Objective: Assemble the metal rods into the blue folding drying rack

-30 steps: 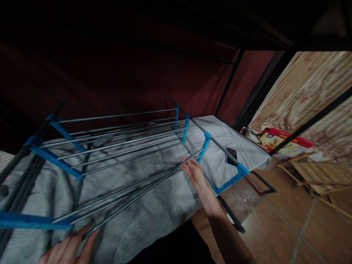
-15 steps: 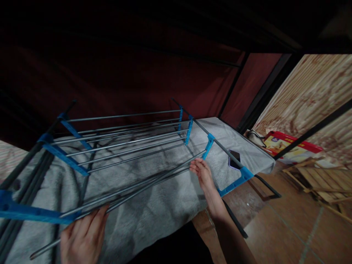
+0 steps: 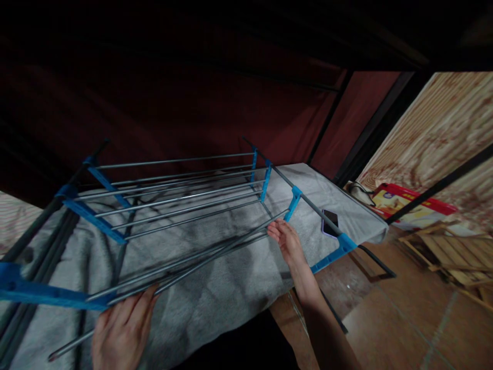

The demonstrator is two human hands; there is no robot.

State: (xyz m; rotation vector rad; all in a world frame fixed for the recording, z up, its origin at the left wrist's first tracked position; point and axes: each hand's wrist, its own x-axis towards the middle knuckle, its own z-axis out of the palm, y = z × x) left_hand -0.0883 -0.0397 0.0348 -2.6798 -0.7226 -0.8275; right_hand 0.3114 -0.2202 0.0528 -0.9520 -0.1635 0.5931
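Observation:
A rack frame of dark tubes with blue plastic brackets [image 3: 92, 218] lies on a grey cloth, several thin metal rods spanning it. My left hand [image 3: 123, 329] is closed over a metal rod [image 3: 192, 268] at the lower left, next to the front left blue bracket [image 3: 50, 294]. This rod's free end sticks out left past the hand, unattached. My right hand [image 3: 287, 239] has its fingers bent together at the rods' right ends, just below a blue bracket [image 3: 294, 203]. Its fingertips pinch a rod there, partly hidden. Two other rods run close alongside.
The grey cloth [image 3: 239, 288] covers the surface under the rack. A phone [image 3: 330, 223] lies beside the right dark tube [image 3: 316, 208]. On the right are a red and yellow box [image 3: 414, 203] and a slatted wooden piece [image 3: 454, 257] on the tiled floor. Dark red panels stand behind.
The view has shifted slightly. Both hands keep almost the same places on the rods, and the rod's free end still sticks out on the left.

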